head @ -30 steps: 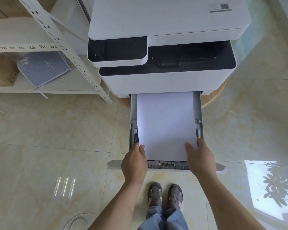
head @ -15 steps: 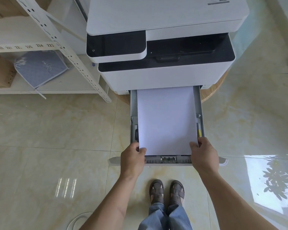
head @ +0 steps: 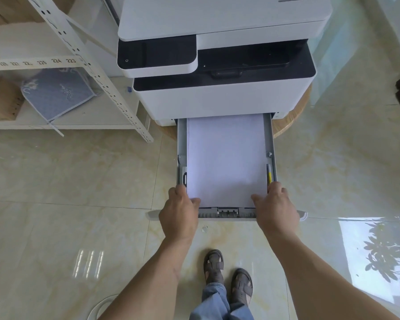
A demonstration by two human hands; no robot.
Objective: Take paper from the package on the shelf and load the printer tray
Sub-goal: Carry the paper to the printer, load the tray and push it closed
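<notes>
The glossy cream marble-pattern tile floor [head: 56, 204] fills most of the room that I can see. On the left stands a white metal shelf rack with punched uprights [head: 83, 65], and on its lower board lies a blue patterned cloth cushion [head: 56, 93] beside a brown cardboard box [head: 0, 98]. In the middle sits a large white and black office printer [head: 217, 65] on a round wooden base [head: 291, 116]. From the bottom of the printer a grey plastic paper tray [head: 181, 144] is pulled out toward the person. Inside the tray lies a flat stack of white paper sheets [head: 226, 158], between the side guides, and its far end goes under the printer body. The left hand [head: 179, 211] rests at the near left corner of the stack with the thumb on top of the paper, fingers curled over the tray edge. The right hand [head: 275, 209] does the same at the near right corner, thumb on the sheets, loosely bent and not clenched. Below, two feet in brown sandals [head: 226, 273] stand on the tiles.
</notes>
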